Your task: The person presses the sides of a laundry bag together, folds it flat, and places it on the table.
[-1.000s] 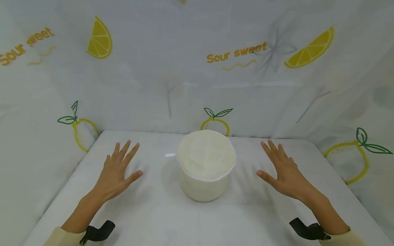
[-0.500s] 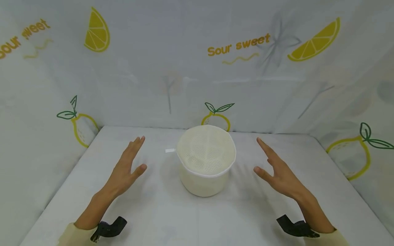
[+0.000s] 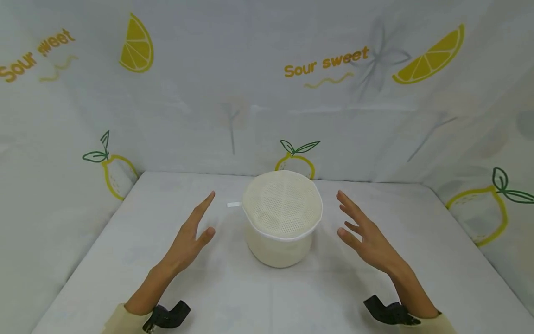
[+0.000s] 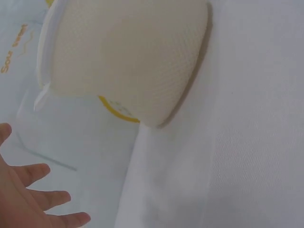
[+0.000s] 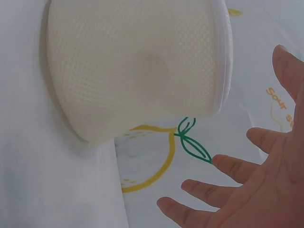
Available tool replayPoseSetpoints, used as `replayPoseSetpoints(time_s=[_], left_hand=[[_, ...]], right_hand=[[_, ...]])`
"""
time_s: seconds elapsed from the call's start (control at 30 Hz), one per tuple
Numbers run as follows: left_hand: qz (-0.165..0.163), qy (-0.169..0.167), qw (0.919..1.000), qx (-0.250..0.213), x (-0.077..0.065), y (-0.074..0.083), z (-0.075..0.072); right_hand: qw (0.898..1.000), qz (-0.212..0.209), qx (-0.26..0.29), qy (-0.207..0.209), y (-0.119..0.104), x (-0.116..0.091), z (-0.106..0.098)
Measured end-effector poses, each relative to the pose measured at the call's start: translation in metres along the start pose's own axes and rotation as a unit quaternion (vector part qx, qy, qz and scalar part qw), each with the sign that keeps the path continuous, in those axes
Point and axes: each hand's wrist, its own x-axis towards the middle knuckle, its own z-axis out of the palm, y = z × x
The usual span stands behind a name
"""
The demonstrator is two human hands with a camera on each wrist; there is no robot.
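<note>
A cream, drum-shaped mesh laundry bag [image 3: 282, 206] stands upright at the middle of the white table, its round top edged in white trim. A small white tab [image 3: 234, 204] sticks out from the left of its rim. To the left of the bag, my left hand [image 3: 187, 241] hovers with fingers extended and thumb apart, touching nothing. My right hand [image 3: 370, 239] mirrors it on the other side, fingers spread and apart from the bag. Both wrist views show the bag's mesh side [image 4: 128, 52] beyond the spread fingers [image 5: 232, 168].
The white table [image 3: 271, 301] meets a pale curtain [image 3: 187, 93] printed with lemons and lettering at its back and sides. A black strap mount [image 3: 168, 316] sits on the left wrist, and another mount [image 3: 390, 311] on the right.
Both hands have moved inward, closer to the bag, and turned so their palms face it more. The bag stays in place on the table; the head view has shifted slightly.
</note>
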Motion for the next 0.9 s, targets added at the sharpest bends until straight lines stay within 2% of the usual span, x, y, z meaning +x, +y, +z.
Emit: replayPoseSetpoints(time_s=[0.27, 0.47, 0.9], left_hand=[[0.023, -0.013, 0.9995, -0.019, 0.003, 0.005, 0.019], [0.042, -0.01, 0.9988, -0.022, 0.007, 0.007, 0.029], [0.044, -0.009, 0.9978, -0.049, 0.018, 0.018, 0.051]], right_hand=[[1.0, -0.007, 0.019, -0.01, -0.002, 0.008, 0.013], [0.999, -0.004, 0.033, -0.01, -0.004, 0.014, 0.019], [0.999, 0.015, 0.031, -0.015, -0.006, 0.022, 0.029]])
